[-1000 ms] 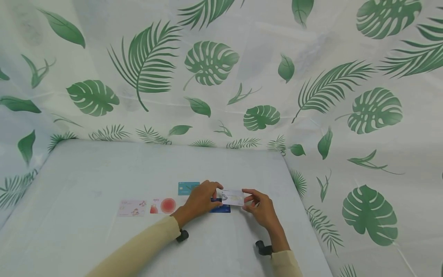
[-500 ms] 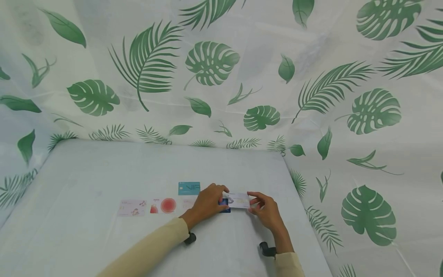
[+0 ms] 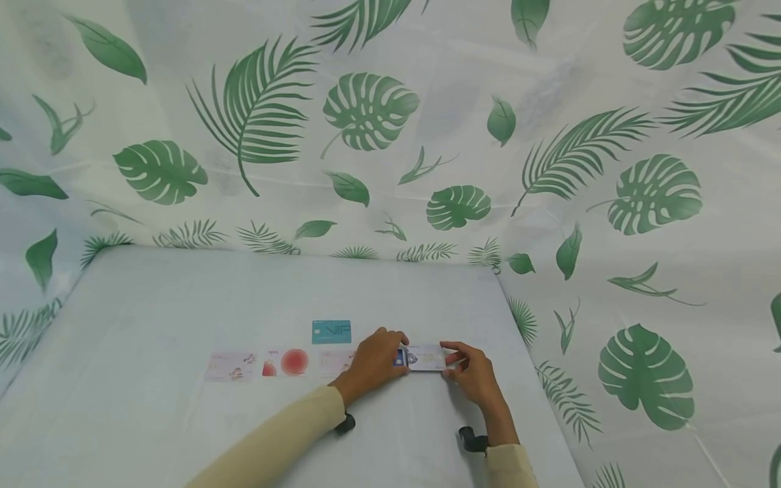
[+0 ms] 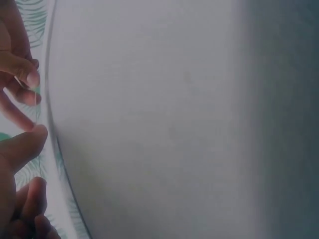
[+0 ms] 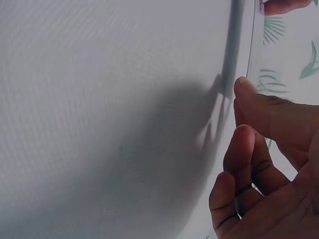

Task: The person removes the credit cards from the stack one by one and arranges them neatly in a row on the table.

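Observation:
A pale lilac card (image 3: 427, 357) lies flat between both hands, close over or on the table in the head view. My left hand (image 3: 373, 359) holds its left end, index finger at the upper corner and thumb at the lower one. At the right end my right hand (image 3: 472, 371) pinches it with thumb and fingers. A sliver of blue card (image 3: 400, 357) shows beside the left fingers, which hide most of it. In the left wrist view the card appears only as a thin edge near the left thumb (image 4: 37, 134). The right thumb (image 5: 249, 92) meets a thin edge in the right wrist view.
A teal VIP card (image 3: 331, 332) lies behind a row of cards. Left of my left hand are a pink card (image 3: 329, 360), a card with a red circle (image 3: 294, 362) and a pale pink card (image 3: 232, 366). Leaf-print cloth (image 3: 366, 135) surrounds the white table (image 3: 152, 305).
Both hands and the lilac card have moved right and slightly toward the body. The card overlapped the blue card earlier; now it sits to that card's right. More of the pink card shows.

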A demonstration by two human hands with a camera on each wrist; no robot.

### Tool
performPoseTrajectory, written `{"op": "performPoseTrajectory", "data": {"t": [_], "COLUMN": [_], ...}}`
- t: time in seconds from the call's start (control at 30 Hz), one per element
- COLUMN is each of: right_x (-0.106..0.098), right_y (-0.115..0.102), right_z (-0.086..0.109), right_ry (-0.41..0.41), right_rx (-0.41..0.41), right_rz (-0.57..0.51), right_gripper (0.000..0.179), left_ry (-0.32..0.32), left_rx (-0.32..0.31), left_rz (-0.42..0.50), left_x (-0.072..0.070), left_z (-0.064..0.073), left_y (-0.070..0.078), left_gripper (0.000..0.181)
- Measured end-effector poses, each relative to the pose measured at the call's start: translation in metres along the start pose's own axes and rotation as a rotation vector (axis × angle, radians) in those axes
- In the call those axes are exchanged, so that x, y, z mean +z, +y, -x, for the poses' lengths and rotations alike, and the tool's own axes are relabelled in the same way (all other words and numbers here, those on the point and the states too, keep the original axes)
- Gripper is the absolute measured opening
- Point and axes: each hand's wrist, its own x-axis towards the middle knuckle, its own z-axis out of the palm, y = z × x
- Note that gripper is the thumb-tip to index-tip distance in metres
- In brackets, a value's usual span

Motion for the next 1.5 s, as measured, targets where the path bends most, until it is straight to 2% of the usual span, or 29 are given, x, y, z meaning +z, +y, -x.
{"op": "performPoseTrajectory", "data": {"t": [0.27,0.83,1.17,1.5], "right_x": [0.003,0.003,0.004,0.021], "right_y": [0.004,0.003,-0.004,-0.024], "right_z": [-0.001,0.0,-0.005,-0.014], "right_ry": [-0.001,0.023,0.079,0.084], "right_rx": [0.038,0.076,0.033,-0.015], "right_rz": [0.03,0.039,0.0,-0.053], "right_gripper": [0.062,0.063,0.055,0.053], "left_ry": [0.009,-0.011,0.022,0.04], "left_rx": [0.006,-0.004,-0.001,-0.03], "left_rz": [-0.076,-0.103,-0.074,-0.056], "left_x": [0.005,0.004,-0.004,-0.026], "left_z": [-0.001,0.003,0.006,0.015], "left_y": [0.005,0.01,-0.003,-0.021], "left_gripper": [0.051,0.05,0.052,0.054]}}
